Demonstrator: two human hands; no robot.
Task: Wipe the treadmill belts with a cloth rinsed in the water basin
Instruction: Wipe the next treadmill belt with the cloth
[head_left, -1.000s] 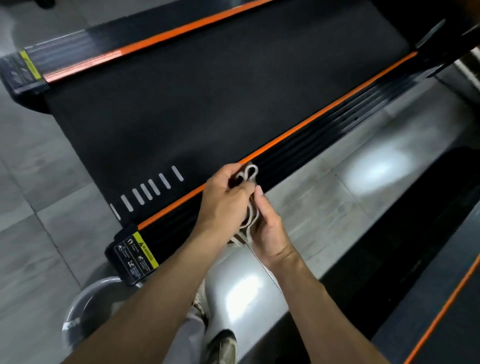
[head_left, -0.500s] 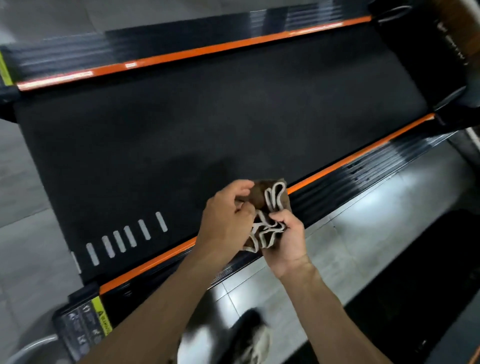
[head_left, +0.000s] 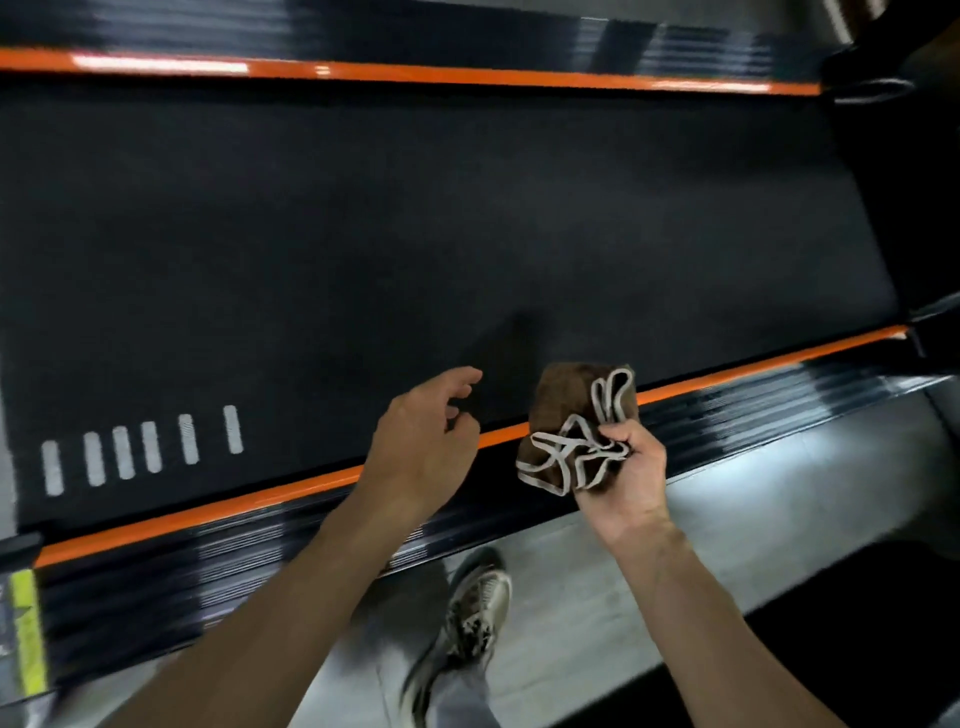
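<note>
Head camera looks down past both my forearms onto the treadmill belt (head_left: 415, 218), a wide dark surface whose long axis runs left to right across the view. An orange stripe (head_left: 234, 506) borders its near edge, with the ribbed black side rail (head_left: 208, 582) just this side of it.

My right hand (head_left: 626, 470) is closed around the cloth (head_left: 566, 415), a brown rag with pale edging, bunched into loose folds. The fingers curl over its lower part while the rest stands up out of my fist. It hangs over the near rail and stripe, not yet on the belt as far as I can judge.

My left hand (head_left: 421, 441) holds nothing. Its fingers are loosely curled and half open, hovering above the near edge of the belt, just to the left of the cloth and apart from it.

What matters for the wipe is this: the belt lies directly ahead of the cloth, just beyond the orange stripe, so the right hand is the one placed to lay it down. A short reach forward should put the rag flat on the surface, and strokes would then follow the belt's length sideways. The cloth is still crumpled, so I judge it wants spreading first. White dashes (head_left: 145, 447) mark the belt well off to the left. The basin is not in sight. My shoe (head_left: 475, 605) stands on the grey floor (head_left: 753, 493) below the rail.
</note>
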